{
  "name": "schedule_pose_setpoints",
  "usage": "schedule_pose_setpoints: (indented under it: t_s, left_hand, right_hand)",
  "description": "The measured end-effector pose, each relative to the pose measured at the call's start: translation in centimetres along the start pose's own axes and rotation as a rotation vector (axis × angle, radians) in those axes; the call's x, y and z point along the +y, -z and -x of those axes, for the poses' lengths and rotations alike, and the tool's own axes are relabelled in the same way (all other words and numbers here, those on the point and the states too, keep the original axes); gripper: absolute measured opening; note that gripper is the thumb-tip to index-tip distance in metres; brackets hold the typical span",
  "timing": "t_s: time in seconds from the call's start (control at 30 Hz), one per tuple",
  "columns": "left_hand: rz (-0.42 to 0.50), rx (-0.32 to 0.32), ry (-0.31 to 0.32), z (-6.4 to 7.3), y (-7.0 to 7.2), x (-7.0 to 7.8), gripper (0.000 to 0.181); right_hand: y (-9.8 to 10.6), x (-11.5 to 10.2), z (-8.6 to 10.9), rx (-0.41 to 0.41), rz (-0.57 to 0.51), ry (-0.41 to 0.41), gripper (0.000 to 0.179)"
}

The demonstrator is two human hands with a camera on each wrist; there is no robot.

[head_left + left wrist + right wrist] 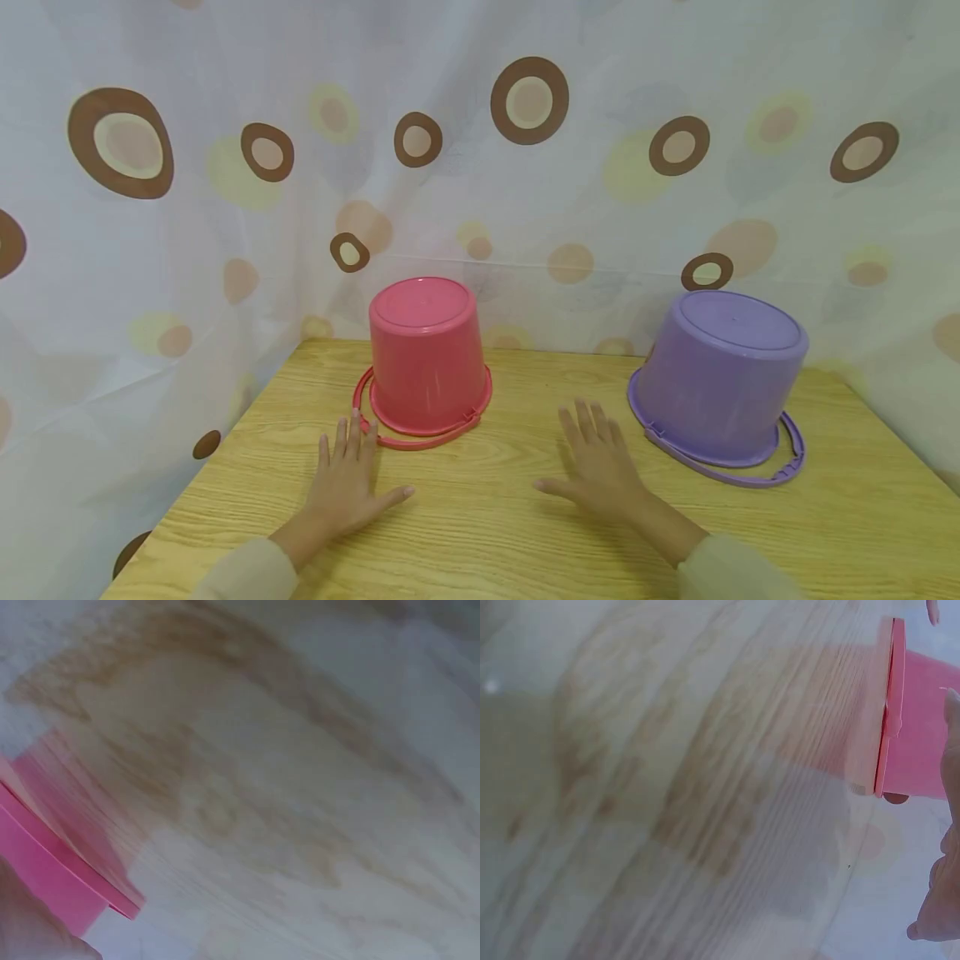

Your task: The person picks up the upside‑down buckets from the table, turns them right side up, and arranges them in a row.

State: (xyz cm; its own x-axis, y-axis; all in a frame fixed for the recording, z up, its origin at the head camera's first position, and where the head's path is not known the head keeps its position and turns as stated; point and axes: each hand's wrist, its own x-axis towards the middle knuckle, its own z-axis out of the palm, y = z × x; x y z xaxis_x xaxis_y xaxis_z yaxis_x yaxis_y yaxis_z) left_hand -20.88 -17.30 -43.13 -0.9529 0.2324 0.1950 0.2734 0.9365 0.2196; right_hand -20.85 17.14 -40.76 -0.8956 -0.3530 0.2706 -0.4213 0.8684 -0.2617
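A pink bucket (427,367) stands upside down at the back left of the table, its handle lying around the rim toward the front. To the right, a purple bucket (720,383) is also upside down, with its handle resting on the table at the front. My left hand (345,483) is flat with fingers spread, fingertips right at the pink handle. My right hand (603,471) has its fingers straight and thumb out, between the two buckets and left of the purple one. Neither hand holds anything. Part of the pink bucket (926,724) shows beside the right hand in the right wrist view.
Both buckets stand on a light wooden table (480,533). A whitish curtain (585,208) with brown rings and pale spots hangs behind the table and along its left side.
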Motion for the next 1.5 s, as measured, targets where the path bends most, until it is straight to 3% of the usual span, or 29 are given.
schedule_pose_setpoints:
  t_s: [1.07, 1.5]
  left_hand:
    - [-0.002, -0.019, -0.047, -1.6, -0.9, -1.8, 0.098]
    - [0.002, -0.093, -0.042, -2.2, -0.1, -1.4, 0.096]
  right_hand:
    - [-2.7, -2.3, -4.3, -0.148, -0.102, -0.003, 0.096]
    - [-3.8, -3.3, -5.8, -0.215, -0.141, 0.024, 0.090]
